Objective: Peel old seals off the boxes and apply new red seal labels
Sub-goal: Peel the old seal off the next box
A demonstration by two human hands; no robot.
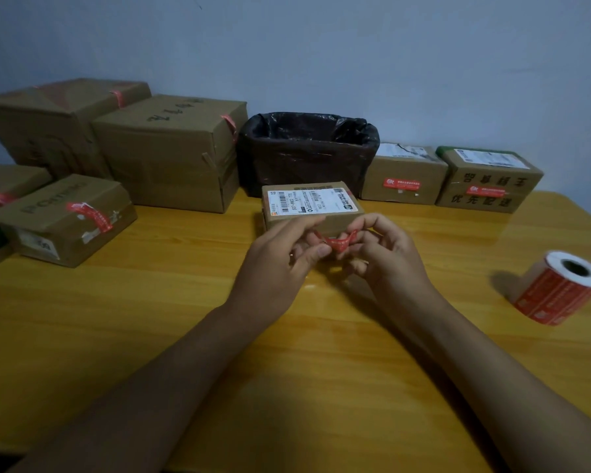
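A small cardboard box (313,203) with a white shipping label on top sits at the table's middle. Just in front of it, my left hand (284,254) and my right hand (386,254) pinch the two ends of a crumpled red seal (339,243) between them, a little above the table. The seal is curled and off the box. A roll of red seal labels (560,288) lies on its side at the right.
A bin lined with a black bag (307,151) stands behind the small box. Two sealed boxes (403,175) (488,180) sit at the back right. Larger boxes (171,151) (58,121) and a low box with a red seal (62,220) fill the left. The wooden table (151,319) runs toward me.
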